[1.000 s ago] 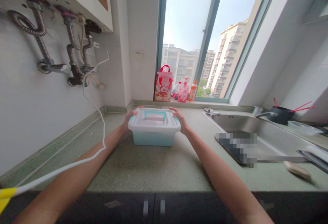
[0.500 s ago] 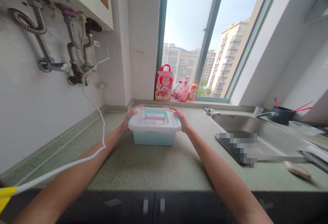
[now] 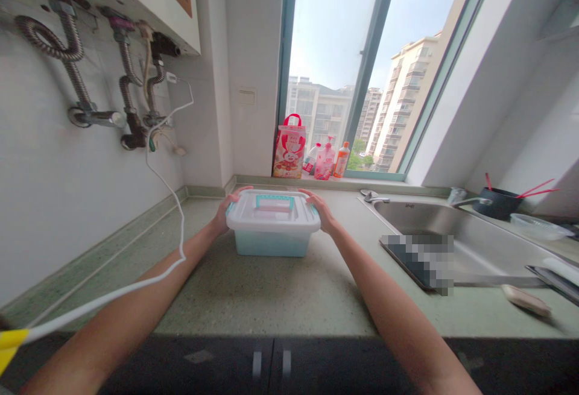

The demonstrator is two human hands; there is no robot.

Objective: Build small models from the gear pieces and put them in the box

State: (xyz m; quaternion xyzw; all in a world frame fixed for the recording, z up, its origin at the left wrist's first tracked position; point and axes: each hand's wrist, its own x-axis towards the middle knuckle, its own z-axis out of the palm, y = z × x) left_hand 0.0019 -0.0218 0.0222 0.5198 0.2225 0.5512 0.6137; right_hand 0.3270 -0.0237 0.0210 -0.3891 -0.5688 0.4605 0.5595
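Note:
A lidded plastic storage box (image 3: 272,242) rests on the green speckled counter (image 3: 271,304), with a pale blue body, a white lid and a teal-edged carrying handle folded on top. My left hand (image 3: 224,213) grips its left end near the teal latch. On the opposite end, my right hand (image 3: 321,209) holds the rim by the other latch, fingers reaching over the back corner. The undersides of both hands are partly hidden by the box.
A steel sink (image 3: 474,244) is at right, with a dark flat object (image 3: 416,262) at its near left edge. A white cable (image 3: 176,262) crosses over my left forearm. A red-handled bag (image 3: 289,151) and bottles line the windowsill. A soap-like bar (image 3: 526,300) lies at front right.

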